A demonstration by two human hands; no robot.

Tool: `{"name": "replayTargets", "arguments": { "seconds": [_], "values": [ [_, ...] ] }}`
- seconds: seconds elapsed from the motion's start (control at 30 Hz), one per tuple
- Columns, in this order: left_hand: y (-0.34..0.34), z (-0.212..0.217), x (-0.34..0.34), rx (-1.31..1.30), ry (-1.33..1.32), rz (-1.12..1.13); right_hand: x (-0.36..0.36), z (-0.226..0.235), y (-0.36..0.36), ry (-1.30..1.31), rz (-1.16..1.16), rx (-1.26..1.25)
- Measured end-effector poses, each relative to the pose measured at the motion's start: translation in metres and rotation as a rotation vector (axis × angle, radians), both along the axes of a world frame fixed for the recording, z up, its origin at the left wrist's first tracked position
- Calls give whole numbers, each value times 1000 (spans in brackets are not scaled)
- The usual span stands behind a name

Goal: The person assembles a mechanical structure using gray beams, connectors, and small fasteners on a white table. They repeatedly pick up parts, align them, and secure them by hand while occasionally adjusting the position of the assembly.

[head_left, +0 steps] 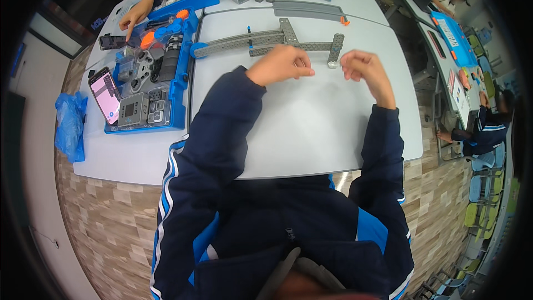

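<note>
Fingers (305,71) of left hand (280,65) and right hand (366,72) curl loosely, any small pinched part untellable; the long grey perforated-plastic beam assembly (268,39) lies just beyond them, probably light, stiff, weakest at joints, best held by its flat grey crosspiece (288,30).

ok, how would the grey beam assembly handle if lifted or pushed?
The grey beam assembly is probably fairly stiff, built from long perforated strips. Likely hard to balance, being long and branched. Its round blue end part might roll.
</note>
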State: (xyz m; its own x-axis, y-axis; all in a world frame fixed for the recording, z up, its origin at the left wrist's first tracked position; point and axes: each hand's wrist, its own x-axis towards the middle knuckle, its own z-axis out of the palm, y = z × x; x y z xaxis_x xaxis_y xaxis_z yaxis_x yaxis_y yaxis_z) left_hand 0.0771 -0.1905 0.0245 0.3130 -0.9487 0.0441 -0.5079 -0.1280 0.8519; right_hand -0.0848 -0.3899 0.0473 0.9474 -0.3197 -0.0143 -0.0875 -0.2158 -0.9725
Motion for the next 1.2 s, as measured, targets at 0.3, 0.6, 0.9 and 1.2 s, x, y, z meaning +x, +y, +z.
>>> {"name": "replayTargets", "arguments": {
  "seconds": [0.3,0.6,0.9,1.2],
  "values": [
    [-61,-92,-35,-389,58,310,17,-67,-1,182,-64,-176],
    [-104,-97,-30,-383,-228,470,18,-72,-5,184,-101,-149],
    [-101,-88,-35,-296,32,516,14,-69,-14,153,-120,-120],
    [-104,-102,-31,-458,119,458,1,-57,-37,117,-131,36]
  ]
}}
